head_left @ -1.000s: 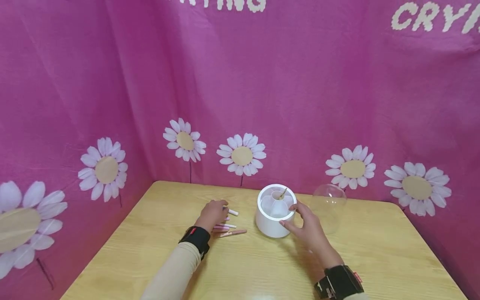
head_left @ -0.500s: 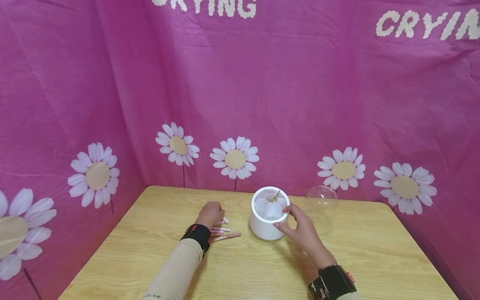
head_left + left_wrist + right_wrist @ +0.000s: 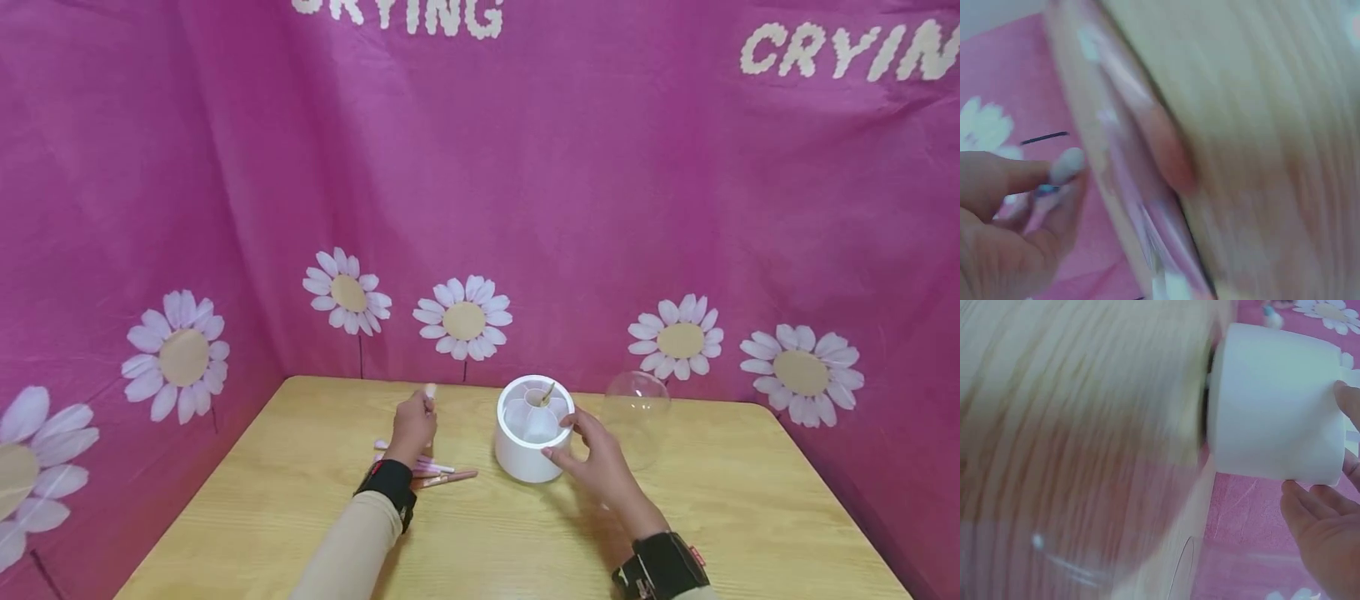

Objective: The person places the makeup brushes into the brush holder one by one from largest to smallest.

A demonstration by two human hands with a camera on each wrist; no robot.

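My left hand pinches a slim pen-like stick whose pale end points up past the fingers. In the left wrist view the same stick shows a white tip between thumb and finger; its exact kind is unclear. Below that hand lie several slim pink and white pen-like sticks, partly hidden by the wrist. My right hand holds the near right side of a round white organizer, with fingers at the rim and thumb on the wall. Clear dividers split its inside, and one gold-coloured thin item stands in it.
A clear dome cover stands on the wooden table just right of the organizer, behind the right hand. A pink cloth printed with daisies hangs along the table's back and left edges.
My left hand has lifted one stick off the group and raised it, its pale end now upright. The right hand keeps its hold on the organizer. The head view has shifted slightly.
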